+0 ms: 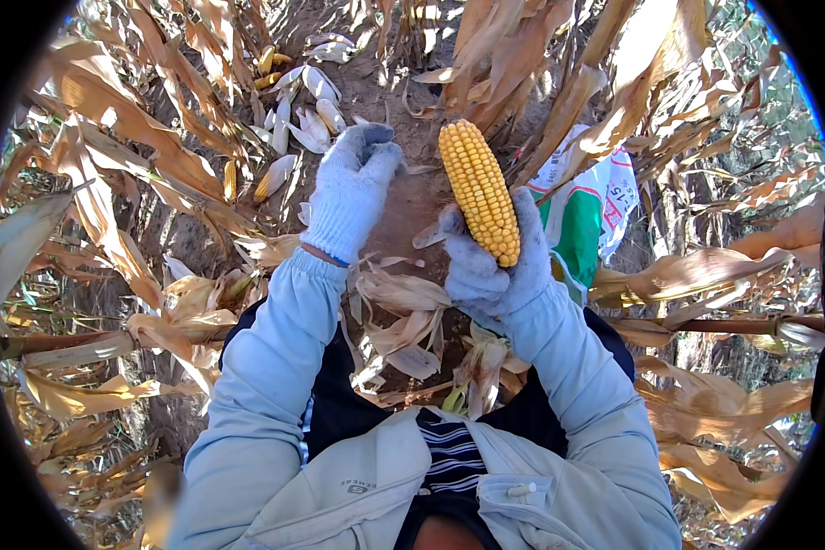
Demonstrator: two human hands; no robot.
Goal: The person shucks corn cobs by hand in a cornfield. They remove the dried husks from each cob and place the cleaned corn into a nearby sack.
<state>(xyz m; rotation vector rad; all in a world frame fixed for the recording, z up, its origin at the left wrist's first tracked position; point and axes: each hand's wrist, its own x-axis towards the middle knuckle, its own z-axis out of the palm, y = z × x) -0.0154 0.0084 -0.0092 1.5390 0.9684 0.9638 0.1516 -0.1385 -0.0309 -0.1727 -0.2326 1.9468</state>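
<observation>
Spreading across most of the frame, dry corn leaves (720,280) in tan and straw shades crowd both sides and the top. The person's pale blue-grey jacket (353,486) fills the lower middle, its sleeves reaching up toward the centre. A white, green and red bag (573,234) lies crumpled right of centre, partly behind a leaf. In the upper left, several ears in pale husks (307,119) lie on the soil, some showing yellow kernels. Loose papery husks (403,321) lie below centre, between the forearms.

Both hands wear pale knitted gloves, greyed with dirt at the fingers. The right hand (511,282), just right of centre, is grasping an ear of corn (477,188) around its lower part. The left hand (350,188), left of centre, has its fingers curled in toward the thumb (I cannot tell whether anything is between them), well apart from the ear.

The ear stands tilted near the middle of the frame, its upper end leaning left. It is stripped of husk, plump and rounded at the top, bright yellow with a more orange cast at the upper end. Its kernels sit tightly in fairly regular rows. A thin blue band (337,261) shows at the left wrist.
</observation>
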